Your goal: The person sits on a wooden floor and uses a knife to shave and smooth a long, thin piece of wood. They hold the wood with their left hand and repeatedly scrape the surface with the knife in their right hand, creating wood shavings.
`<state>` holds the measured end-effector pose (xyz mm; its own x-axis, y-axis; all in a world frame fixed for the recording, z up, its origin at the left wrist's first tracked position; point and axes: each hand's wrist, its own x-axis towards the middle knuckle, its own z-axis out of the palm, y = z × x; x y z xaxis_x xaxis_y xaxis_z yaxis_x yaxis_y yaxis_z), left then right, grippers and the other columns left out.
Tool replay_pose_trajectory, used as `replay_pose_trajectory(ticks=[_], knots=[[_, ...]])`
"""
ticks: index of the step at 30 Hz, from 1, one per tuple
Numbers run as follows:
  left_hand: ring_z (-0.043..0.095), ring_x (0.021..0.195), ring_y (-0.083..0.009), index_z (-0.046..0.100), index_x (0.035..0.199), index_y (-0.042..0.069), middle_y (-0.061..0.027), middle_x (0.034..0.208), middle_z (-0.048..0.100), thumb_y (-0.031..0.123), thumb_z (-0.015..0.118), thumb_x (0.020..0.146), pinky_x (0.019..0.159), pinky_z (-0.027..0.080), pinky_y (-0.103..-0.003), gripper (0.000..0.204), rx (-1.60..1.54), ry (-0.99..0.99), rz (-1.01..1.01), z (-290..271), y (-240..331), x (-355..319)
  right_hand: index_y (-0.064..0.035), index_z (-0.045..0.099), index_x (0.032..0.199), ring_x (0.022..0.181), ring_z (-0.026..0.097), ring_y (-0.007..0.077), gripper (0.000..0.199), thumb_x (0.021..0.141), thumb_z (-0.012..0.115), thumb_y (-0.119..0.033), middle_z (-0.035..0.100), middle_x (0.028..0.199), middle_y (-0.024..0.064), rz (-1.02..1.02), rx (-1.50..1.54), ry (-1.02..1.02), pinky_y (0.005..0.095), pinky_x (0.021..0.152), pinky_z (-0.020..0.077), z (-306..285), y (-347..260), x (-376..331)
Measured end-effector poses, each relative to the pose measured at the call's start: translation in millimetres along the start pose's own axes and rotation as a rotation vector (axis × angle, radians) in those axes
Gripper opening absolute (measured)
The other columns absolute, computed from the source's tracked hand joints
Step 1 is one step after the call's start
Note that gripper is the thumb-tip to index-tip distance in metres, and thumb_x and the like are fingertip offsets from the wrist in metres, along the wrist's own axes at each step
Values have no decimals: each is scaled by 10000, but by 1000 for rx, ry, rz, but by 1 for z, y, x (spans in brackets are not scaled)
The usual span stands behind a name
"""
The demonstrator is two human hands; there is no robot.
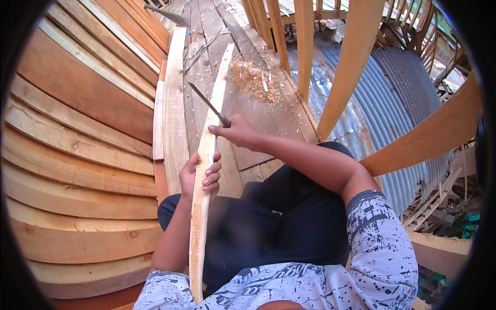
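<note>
A long, narrow strip of pale wood [199, 227] runs from my chest, past my lap, and out over the plank floor. My left hand [204, 174] is closed around it near the middle, thumb on one side and fingers wrapped round the other. Farther along, my right hand [240, 133] grips the dark handle of a knife [203, 96]. The knife's long thin blade slants up and left across the strip. My right thumb lies close to the strip's face; whether the blade's edge touches the wood I cannot tell.
Curved boards [88, 147] line the left side. Wood shavings [254, 81] lie on the plank floor [258, 121] ahead, near a thin twig [203, 50]. Upright wooden slats [356, 51] stand on the right, with corrugated metal sheets [382, 98] beyond and below them.
</note>
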<state>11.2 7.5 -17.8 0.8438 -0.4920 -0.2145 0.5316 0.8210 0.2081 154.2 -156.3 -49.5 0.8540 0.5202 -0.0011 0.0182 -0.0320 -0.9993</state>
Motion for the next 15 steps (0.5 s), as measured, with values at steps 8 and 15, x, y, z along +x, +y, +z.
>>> replay_pose_trajectory(ticks=[8,15], knots=[[519,558,-148,422,1119,16,-70,791,463,417,486,1015,463,464,-260,419,-322,-133,-5,-15,-19,7,-42,685,760,465,431,61,432,860,784,-450,483,560,-41,-21,-42,-9,285,417,310,-4,9,8],[539,519,-127,395,1112,-20,-73,780,471,397,435,1052,430,497,-239,423,-416,-203,64,-12,-39,-15,-27,734,808,559,453,76,386,857,778,-408,514,600,-29,120,-86,-20,328,504,353,2,3,8]])
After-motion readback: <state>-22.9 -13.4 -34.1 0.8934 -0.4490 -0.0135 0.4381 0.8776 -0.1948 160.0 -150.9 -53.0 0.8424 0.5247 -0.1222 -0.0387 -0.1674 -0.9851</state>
